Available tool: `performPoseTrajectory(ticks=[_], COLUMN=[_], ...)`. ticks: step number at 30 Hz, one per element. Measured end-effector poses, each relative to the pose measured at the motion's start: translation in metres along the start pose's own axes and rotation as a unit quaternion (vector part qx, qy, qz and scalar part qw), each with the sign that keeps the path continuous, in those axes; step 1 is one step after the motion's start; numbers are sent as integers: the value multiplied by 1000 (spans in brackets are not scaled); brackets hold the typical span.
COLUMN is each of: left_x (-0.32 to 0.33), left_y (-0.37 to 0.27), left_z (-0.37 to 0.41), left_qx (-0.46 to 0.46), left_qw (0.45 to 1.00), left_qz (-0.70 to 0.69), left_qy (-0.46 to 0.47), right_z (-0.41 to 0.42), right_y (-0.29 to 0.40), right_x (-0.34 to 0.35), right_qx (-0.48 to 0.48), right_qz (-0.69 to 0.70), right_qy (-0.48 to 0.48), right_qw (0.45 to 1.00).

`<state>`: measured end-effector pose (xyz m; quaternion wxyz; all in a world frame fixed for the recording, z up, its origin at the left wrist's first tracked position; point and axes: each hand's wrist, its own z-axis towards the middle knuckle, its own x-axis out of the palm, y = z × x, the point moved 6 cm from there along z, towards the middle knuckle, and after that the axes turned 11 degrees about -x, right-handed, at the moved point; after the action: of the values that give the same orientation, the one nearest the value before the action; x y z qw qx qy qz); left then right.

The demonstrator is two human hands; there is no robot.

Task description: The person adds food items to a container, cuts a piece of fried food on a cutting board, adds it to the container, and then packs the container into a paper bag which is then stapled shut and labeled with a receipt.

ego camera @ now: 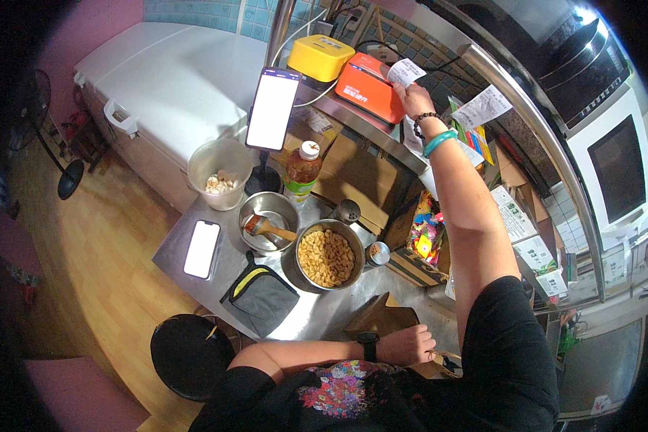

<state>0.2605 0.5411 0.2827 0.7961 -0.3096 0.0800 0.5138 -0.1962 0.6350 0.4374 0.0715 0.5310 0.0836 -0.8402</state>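
Observation:
My right hand [417, 102] reaches up to an orange receipt printer [366, 86] on the steel shelf. Its fingers pinch a curled white paper receipt [406, 72] at the printer's right end. Low in front of my body, my left hand [402, 345] has its fingers curled at the twisted cord handle [444, 355] of a brown paper bag [380, 317]. The bag is partly hidden behind my forearm. A yellow device [321, 56], also box-shaped, stands left of the printer. Another printed receipt [481, 108] hangs to the right of my wrist.
On the steel table [167, 254] stand a pot of peeled garlic or nuts [326, 256], a metal bowl with a brush [270, 229], a plastic tub [220, 173], a bottle [301, 173], shakers [378, 254], a phone [202, 249] and a grey cloth mitt [259, 297]. Behind is a chest freezer [183, 70].

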Motion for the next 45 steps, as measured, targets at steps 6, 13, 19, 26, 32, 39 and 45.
performPoseTrajectory(ticks=[6, 13, 19, 26, 32, 39, 45], left_x=[0, -2, 8, 28, 39, 42, 32], left_y=[0, -4, -5, 17, 21, 11, 1], left_z=[-1, -2, 1, 24, 39, 51, 46], left_qx=[-7, -4, -5, -84, -107, -148, -193], left_qw=[1000, 1000, 991, 977, 963, 971, 952], left_qz=[-2, 9, 90, 85, 132, 118, 171], left_qy=[-18, -7, 101, 176, 209, 145, 165], right_z=[4, -1, -48, -235, -409, -575, -585], right_y=[-4, 2, 47, 96, 55, 75, 80], right_x=[4, -7, -56, -152, -200, -115, -75], right_qx=[13, 0, -42, -38, 153, 313, 356], right_qz=[23, 43, 258, 431, 535, 497, 580], right_qy=[-3, -8, -75, 14, -223, -341, -241], right_qw=[1000, 999, 962, 901, 800, 734, 692])
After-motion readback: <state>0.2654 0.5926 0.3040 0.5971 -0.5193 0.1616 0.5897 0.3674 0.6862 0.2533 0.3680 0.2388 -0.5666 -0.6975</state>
